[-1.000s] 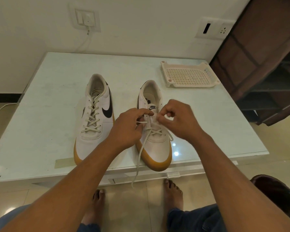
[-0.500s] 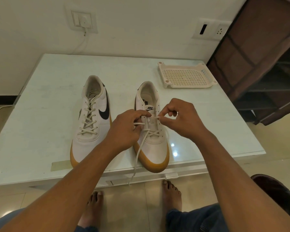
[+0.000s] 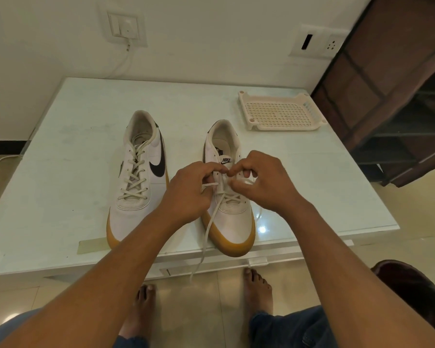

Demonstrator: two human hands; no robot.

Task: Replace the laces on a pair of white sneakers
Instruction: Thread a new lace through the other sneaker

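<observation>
– White pair, where?
– On table (image 3: 60, 146), side by side: laced shoe (image 3: 136, 184), part-laced shoe (image 3: 232, 222). Lace (image 3: 206, 237) end hangs off edge.
– Hands?
– Left hand (image 3: 189, 194) and right hand (image 3: 266, 179) each pinch lace over part-laced shoe.

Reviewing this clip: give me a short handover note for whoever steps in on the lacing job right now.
Left hand pinches the lace at the sneaker under the hands; right hand pinches the lace's other side.
The lace crosses only the lower eyelets and the upper ones are bare. One end hangs off the table edge.
The other sneaker, beside it, is laced to the top.
Left to do: the upper eyelets. Whether either lace is old or new cannot be told.
</observation>
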